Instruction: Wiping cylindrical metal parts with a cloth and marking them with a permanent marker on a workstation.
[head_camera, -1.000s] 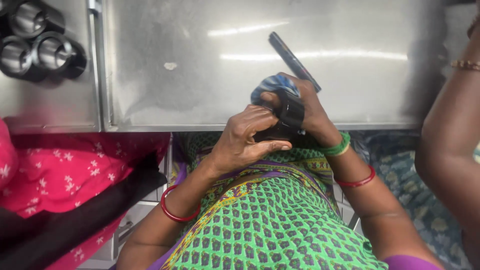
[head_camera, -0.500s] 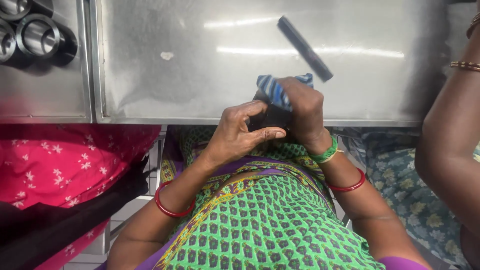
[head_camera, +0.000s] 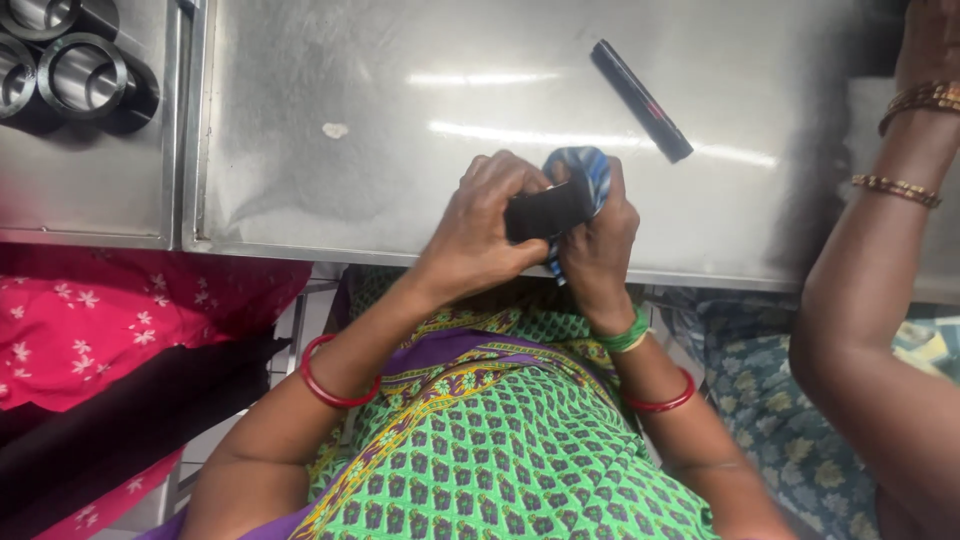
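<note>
Single view from a head-worn camera, looking almost straight down, close above the steel tabletop (head_camera: 420, 110). Near edge of the tabletop across mid-frame; beyond it, the top surface fills the upper half; below it, own torso and forearms, very near.

table (head_camera: 400, 150) dull silver-grey | small block (head_camera: 545, 210) black | cloth (head_camera: 588, 175) blue with pale stripes | long bar (head_camera: 640, 85) black | dress (head_camera: 500, 440) green with dark dots, purple and yellow trim | bangles (head_camera: 325, 385) red | wristband (head_camera: 625, 338) green | neighbour's cloth (head_camera: 110, 310) pink with white flowers | rings (head_camera: 85, 75) shiny steel
</note>
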